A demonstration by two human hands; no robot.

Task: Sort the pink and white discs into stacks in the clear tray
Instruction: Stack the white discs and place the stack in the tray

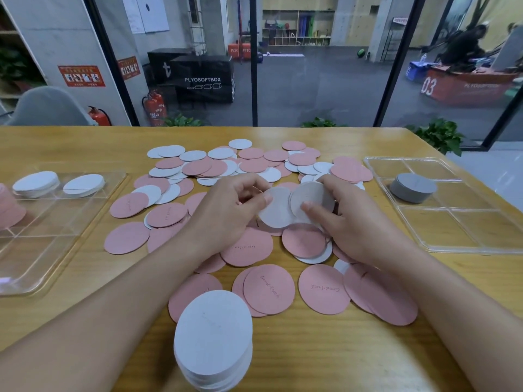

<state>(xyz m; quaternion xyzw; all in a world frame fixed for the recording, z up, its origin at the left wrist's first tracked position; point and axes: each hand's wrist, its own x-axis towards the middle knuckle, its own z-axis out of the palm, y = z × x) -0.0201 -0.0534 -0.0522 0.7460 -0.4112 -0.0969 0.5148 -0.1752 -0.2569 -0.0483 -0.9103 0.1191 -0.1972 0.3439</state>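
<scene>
White discs pinched in both hands' grip; left tray holds white stacks.

My left hand and right hand meet over the middle of the table, each pinching one disc: left-hand disc just left of and partly under the right-hand disc. Loose discs lie scattered beyond, beneath and nearer than my fingers, with a stack well behind them at the near edge. Far left of my fingers a tray holds two stacks in its far compartments; far right, another tray holds one stack.
</scene>
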